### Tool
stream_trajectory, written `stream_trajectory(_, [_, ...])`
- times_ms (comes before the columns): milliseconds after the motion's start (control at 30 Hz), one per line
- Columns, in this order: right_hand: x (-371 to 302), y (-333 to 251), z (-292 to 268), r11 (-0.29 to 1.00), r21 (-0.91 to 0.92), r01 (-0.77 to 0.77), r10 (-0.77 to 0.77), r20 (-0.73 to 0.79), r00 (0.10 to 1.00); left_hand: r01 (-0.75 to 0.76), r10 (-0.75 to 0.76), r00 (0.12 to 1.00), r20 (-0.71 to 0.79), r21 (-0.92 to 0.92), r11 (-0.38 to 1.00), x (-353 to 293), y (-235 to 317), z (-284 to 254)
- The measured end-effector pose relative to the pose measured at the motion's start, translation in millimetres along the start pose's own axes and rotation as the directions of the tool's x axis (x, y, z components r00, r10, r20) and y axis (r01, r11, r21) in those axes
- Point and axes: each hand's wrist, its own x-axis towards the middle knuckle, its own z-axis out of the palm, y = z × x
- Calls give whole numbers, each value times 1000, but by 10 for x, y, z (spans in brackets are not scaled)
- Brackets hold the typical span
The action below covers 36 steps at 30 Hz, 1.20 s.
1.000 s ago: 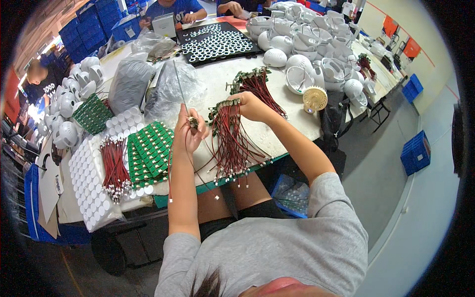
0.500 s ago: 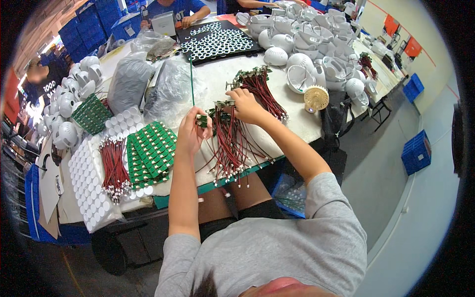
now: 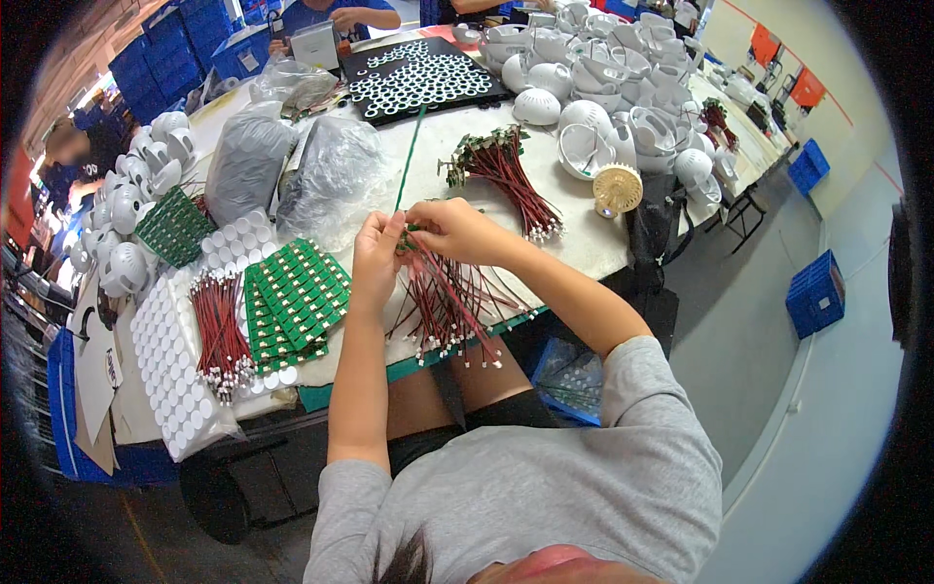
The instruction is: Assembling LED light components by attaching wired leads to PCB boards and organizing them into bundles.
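My left hand (image 3: pixel 376 258) is closed around small green circuit boards (image 3: pixel 405 240), mostly hidden by the fingers. My right hand (image 3: pixel 453 230) meets it there, fingertips pinched on a board with red-and-black wires trailing from it. Below both hands, a loose bunch of red-and-black wires (image 3: pixel 443 307) with white plugs hangs over the table's front edge. A thin green cord (image 3: pixel 410 161) runs from the left hand toward the black tray. To the right lies another bundle of wired boards (image 3: pixel 501 180).
At left lie green board panels (image 3: pixel 297 297), a wire bundle (image 3: pixel 222 326) and sheets of white discs (image 3: pixel 173 355). Plastic bags (image 3: pixel 336 175) and a black tray (image 3: pixel 428 83) with white rings stand farther back. White shells (image 3: pixel 584 122) and a small fan (image 3: pixel 617 190) are at right.
My right hand has moved left from the board ends of the loose wire bunch to my left hand, bringing wires along. The green cord now slants to the right at its far end.
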Motion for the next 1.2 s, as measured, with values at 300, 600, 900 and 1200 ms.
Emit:
stream_trajectory(300, [24, 74, 12, 913, 364, -185, 193, 14, 981, -56, 69, 997, -29, 326, 944, -51, 126, 68])
stream_trajectory(600, [-47, -42, -51, 686, 639, -349, 179, 317, 932, 270, -169, 948, 270, -397, 877, -37, -49, -94])
stream_trajectory(900, [-42, -26, -102, 528, 696, -487, 221, 441, 870, -156, 217, 969, -118, 389, 908, -43, -25, 44])
stream_trajectory(1200, [-126, 19, -72, 728, 528, -437, 245, 394, 886, -112, 123, 992, -2, 406, 907, -53, -4, 3])
